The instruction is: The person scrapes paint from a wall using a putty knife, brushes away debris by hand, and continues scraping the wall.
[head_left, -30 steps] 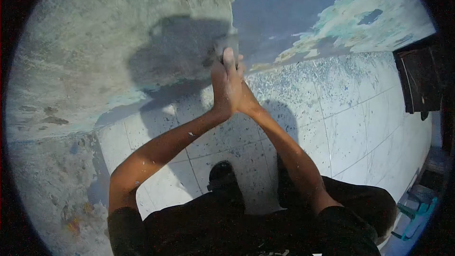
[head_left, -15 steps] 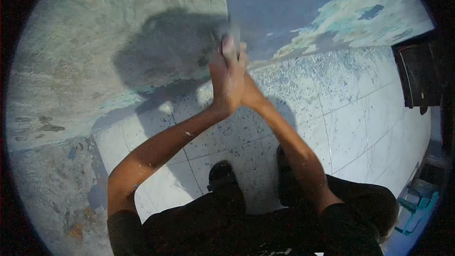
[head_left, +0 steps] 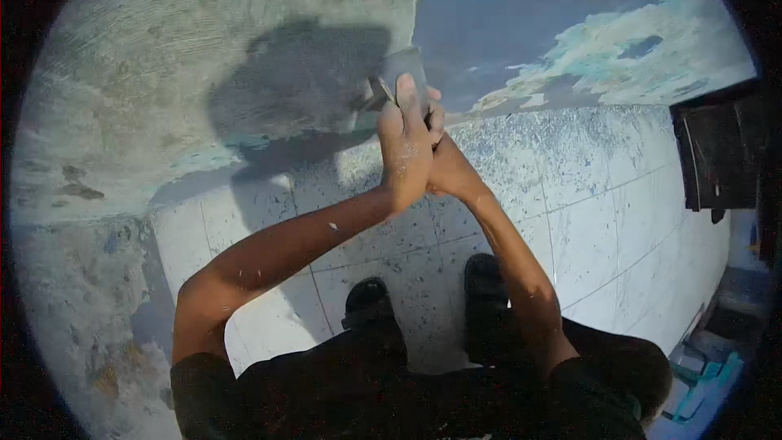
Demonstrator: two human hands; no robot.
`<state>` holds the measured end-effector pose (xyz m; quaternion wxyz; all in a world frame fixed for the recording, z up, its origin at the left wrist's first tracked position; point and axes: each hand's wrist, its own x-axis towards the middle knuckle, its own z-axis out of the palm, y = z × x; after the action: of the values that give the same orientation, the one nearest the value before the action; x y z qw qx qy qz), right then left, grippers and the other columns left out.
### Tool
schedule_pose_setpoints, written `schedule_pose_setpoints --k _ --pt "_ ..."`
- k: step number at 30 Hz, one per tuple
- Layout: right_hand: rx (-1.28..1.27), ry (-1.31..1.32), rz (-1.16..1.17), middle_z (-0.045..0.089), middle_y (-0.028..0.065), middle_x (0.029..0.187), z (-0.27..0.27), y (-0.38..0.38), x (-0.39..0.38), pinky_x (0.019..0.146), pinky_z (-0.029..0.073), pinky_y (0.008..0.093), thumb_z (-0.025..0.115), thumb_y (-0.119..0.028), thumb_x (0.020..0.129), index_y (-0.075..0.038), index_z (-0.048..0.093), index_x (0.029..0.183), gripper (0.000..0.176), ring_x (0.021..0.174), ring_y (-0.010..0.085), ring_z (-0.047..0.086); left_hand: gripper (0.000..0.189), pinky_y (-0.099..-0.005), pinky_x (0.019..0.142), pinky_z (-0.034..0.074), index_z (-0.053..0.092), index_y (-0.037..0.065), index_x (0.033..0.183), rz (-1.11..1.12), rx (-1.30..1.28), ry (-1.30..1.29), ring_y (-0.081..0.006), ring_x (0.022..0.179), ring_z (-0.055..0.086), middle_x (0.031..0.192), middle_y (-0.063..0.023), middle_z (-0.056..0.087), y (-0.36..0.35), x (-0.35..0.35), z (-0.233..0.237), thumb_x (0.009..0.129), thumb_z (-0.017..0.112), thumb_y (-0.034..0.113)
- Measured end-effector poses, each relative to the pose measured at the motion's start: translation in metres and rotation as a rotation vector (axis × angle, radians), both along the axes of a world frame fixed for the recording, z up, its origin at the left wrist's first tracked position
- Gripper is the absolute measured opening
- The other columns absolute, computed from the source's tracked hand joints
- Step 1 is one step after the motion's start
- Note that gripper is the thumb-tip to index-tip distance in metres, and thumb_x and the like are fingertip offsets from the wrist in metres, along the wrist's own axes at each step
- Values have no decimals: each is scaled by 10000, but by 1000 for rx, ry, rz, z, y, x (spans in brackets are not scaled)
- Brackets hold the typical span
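My left hand (head_left: pixel 406 155) and my right hand (head_left: pixel 450 165) are closed together round a scraper (head_left: pixel 411 62) with a flat grey blade. The left thumb lies along the tool, and the right hand is partly hidden behind the left. Its blade rests at or very near the wall (head_left: pixel 326 0), by the edge of the remaining blue paint (head_left: pixel 538 0); exact contact cannot be made out. Most of the handle is covered by my fingers. Pale dust and flakes cling to my left hand and forearm.
Paint chips litter the white tiled floor (head_left: pixel 586 228) below the wall. My dark shoes (head_left: pixel 368 303) stand on it. A dark box-like object (head_left: pixel 721 151) sits at the right, and a teal plastic piece (head_left: pixel 705 383) lies at lower right. Bare, patchy wall continues at left.
Both hands and the scraper have shifted slightly right and down in view. The blade, blurred before, is sharper now. The camera view has also moved a little.
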<state>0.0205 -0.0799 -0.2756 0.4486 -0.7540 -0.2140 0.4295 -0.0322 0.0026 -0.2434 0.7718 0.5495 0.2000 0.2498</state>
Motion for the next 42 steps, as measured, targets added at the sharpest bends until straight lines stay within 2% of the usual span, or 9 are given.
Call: schedule_pose_setpoints --k 5,9,15,18,22,26,27,31,42 --pt "204 -345 -121 672 240 851 -10 -7 4 728 494 413 641 -338 825 73 622 920 423 794 357 661 610 -242 491 331 506 3 904 62 -125 -49 -78 518 392 611 -8 438 -12 10 5 1004 295 567" --pt "35 -305 -81 628 329 852 -8 -14 9 743 490 452 641 -332 804 103 613 905 447 867 441 651 581 -254 495 345 491 11 895 20 -156 -69 -97 515 411 611 -15 451 -11 8 9 1005 314 554" --pt "93 -450 -131 628 331 843 31 -17 16 727 490 455 636 -306 802 116 608 901 434 866 449 649 565 -267 498 346 471 25 859 -1 -83 -226 -97 499 397 597 -21 452 -8 18 31 1012 301 542" --pt "77 -404 -145 638 311 830 68 -15 19 727 492 440 646 -317 796 113 607 901 444 843 399 672 554 -265 505 345 471 23 855 -60 -249 -398 -95 498 393 594 -16 448 -6 35 44 1019 294 522" --pt "299 -388 -111 670 212 817 3 -7 17 732 495 397 677 -300 796 83 611 928 410 768 255 660 568 -260 513 345 484 8 867 23 -56 -136 -96 502 393 617 -15 450 -8 16 24 1022 291 519" --pt "430 -447 -33 611 102 704 -28 -8 3 615 463 328 606 -229 883 43 604 1030 309 628 163 552 611 -261 522 404 516 -26 883 37 -5 -8 -110 507 459 632 -42 502 3 5 13 1018 290 526" --pt "544 -534 -166 551 64 636 -30 -9 -12 551 416 301 551 -248 943 32 600 962 285 567 124 483 615 -268 528 427 530 -30 886 61 51 45 -118 512 484 643 -51 522 3 3 22 1019 294 523" --pt "578 -238 -259 486 37 562 -53 -17 -26 490 353 291 445 -279 1015 12 527 710 430 524 93 430 609 -266 531 422 540 -25 887 30 23 48 -116 532 486 650 -53 528 -5 -6 9 1021 300 518" --pt "482 -261 -225 444 23 501 -37 -18 -5 476 330 293 472 -290 1009 4 487 609 497 488 93 405 661 -245 533 373 504 -19 947 20 -14 32 -94 565 430 660 -30 469 -2 5 8 995 272 599"
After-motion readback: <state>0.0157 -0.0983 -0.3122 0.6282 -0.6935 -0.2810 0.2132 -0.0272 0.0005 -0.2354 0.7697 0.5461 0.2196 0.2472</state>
